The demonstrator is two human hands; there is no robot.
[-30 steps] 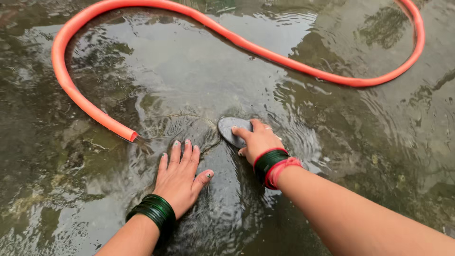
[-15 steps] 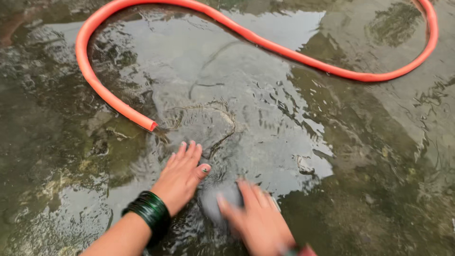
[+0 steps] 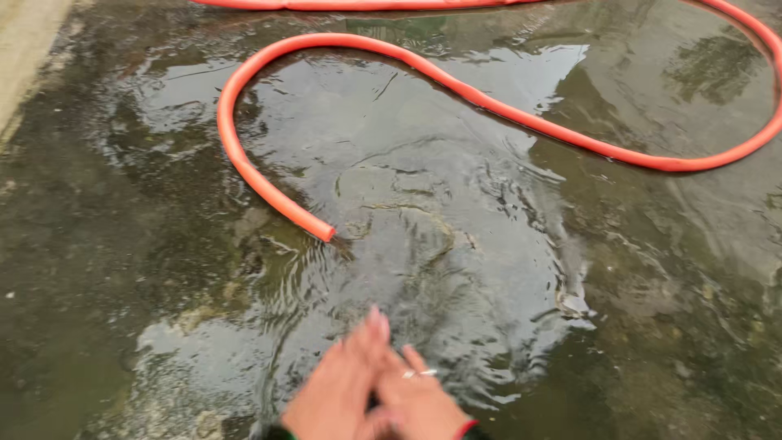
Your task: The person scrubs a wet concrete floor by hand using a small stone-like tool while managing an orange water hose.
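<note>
My left hand (image 3: 338, 391) and my right hand (image 3: 422, 401) are pressed side by side at the bottom edge of the view, over a wet concrete floor (image 3: 98, 269). Both are blurred by motion. There is a ring on a right-hand finger and a red bangle at the right wrist. A small dark gap lies between the palms, and I cannot tell whether anything is held there. The open end of an orange hose (image 3: 326, 232) lies just ahead of the hands, and water spreads from it in ripples toward them.
The orange hose (image 3: 521, 118) loops across the floor from far right to its end in the middle. A second run of hose (image 3: 358, 4) crosses the top edge. A shallow pool (image 3: 423, 244) covers the middle, and a pale dry strip (image 3: 24, 49) shows at top left.
My right hand pulled back from beside the hose end toward me with a grey oval thing, now out of sight. Both hands have come together, and the view has shifted so the hose sits lower and further right.
</note>
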